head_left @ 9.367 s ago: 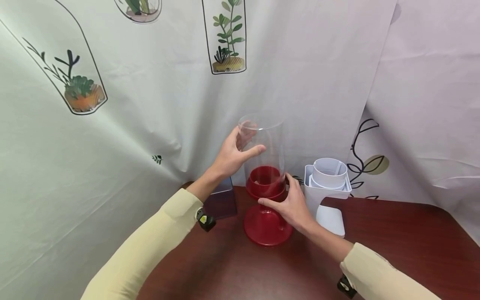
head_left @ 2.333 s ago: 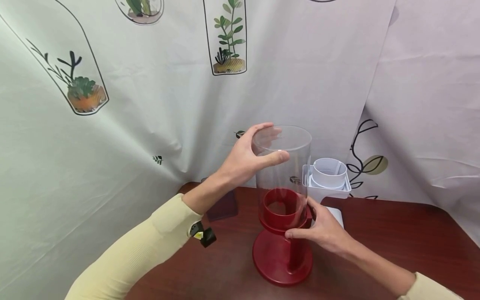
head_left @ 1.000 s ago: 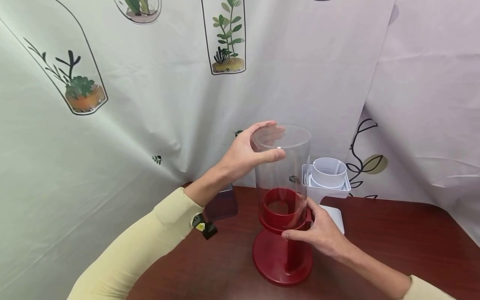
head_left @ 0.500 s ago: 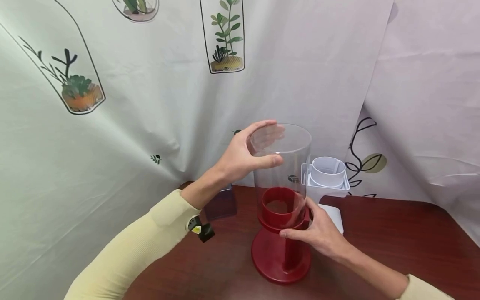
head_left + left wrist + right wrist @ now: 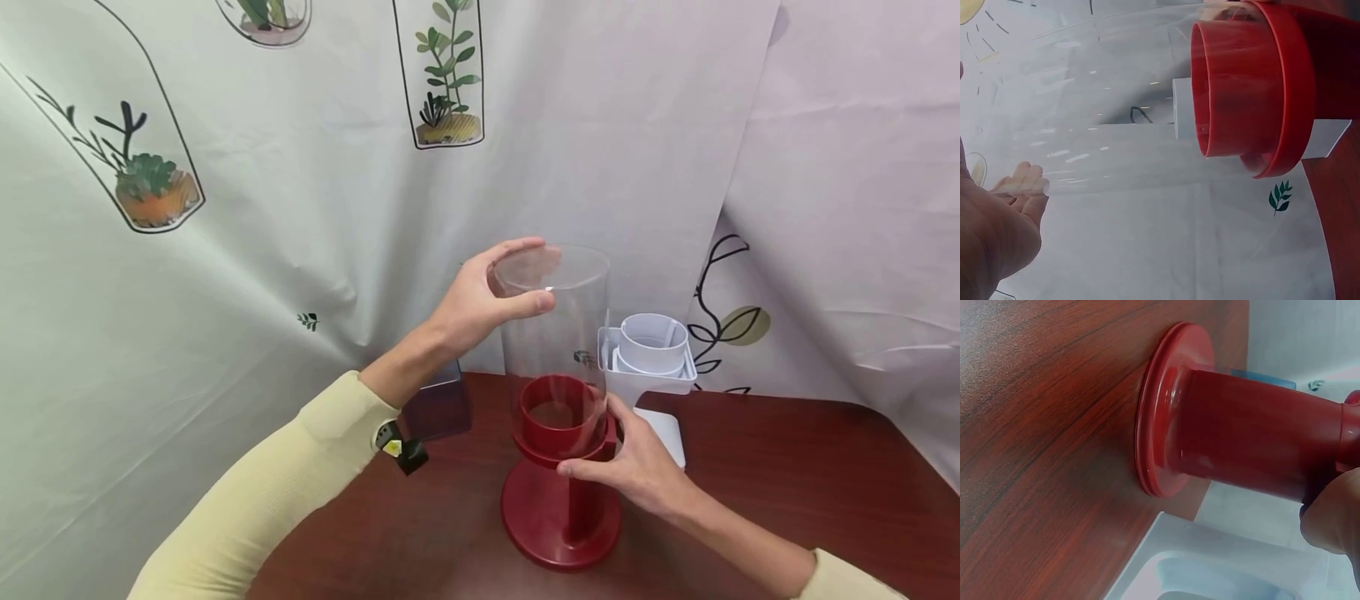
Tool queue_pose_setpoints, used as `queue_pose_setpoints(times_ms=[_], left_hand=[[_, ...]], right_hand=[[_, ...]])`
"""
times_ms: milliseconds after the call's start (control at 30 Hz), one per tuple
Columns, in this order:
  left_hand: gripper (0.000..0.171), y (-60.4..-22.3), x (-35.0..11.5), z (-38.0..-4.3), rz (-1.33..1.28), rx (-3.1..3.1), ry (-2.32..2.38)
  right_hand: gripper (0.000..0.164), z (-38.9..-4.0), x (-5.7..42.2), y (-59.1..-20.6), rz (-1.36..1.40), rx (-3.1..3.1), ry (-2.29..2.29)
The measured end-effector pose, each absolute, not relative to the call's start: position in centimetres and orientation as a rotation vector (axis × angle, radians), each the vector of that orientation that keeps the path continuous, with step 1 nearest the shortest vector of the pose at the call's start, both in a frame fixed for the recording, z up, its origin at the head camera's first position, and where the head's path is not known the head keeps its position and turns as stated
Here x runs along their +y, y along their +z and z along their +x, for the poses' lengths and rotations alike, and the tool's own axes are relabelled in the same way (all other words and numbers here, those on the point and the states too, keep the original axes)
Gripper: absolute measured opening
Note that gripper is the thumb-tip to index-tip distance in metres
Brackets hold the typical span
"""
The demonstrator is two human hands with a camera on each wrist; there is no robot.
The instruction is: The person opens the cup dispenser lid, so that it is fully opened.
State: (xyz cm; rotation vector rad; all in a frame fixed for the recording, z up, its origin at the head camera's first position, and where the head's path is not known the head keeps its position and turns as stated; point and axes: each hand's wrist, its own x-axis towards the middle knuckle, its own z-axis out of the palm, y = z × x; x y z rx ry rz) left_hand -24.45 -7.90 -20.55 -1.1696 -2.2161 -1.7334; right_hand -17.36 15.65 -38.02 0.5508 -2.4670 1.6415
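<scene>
A clear, open-topped cylinder [image 5: 555,333] stands upright over the red ring [image 5: 551,442] of a red stand [image 5: 551,525] with a round base. My left hand [image 5: 476,304] holds the cylinder near its upper rim, thumb on the near side and fingers behind. In the left wrist view, the left hand [image 5: 1000,231] cups the cylinder's far end from the red ring. My right hand [image 5: 633,462] grips the stand at the ring, thumb in front and fingertips behind it. The right wrist view shows the stand's thick column [image 5: 1254,434] with its base flat on the table.
Behind the right hand stands a white holder [image 5: 645,383] with a round white cup [image 5: 652,342] in its top and a white foot [image 5: 663,437]. A dark translucent box [image 5: 438,408] sits behind the left forearm. A patterned curtain [image 5: 600,125] borders the wooden table [image 5: 795,483].
Since the oldest frame the stand has come nearer and turned, its column now toward the right. Over the last half second the cylinder's top has shifted slightly left with my left hand.
</scene>
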Motion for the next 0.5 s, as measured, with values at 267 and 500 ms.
queue_pose_setpoints(times_ms=[267,500], left_hand=[[0.074,-19.7,-8.7,-23.4,-1.383,-2.055,-1.774],[0.072,-18.5,-9.5,-23.5,-1.385,-1.969,-1.791]], right_hand=[[0.084,-17.3,15.6,-37.9,0.553,-2.467,1.657],[0.09,-17.2,15.6,-37.8,0.543,-2.461,1.586]])
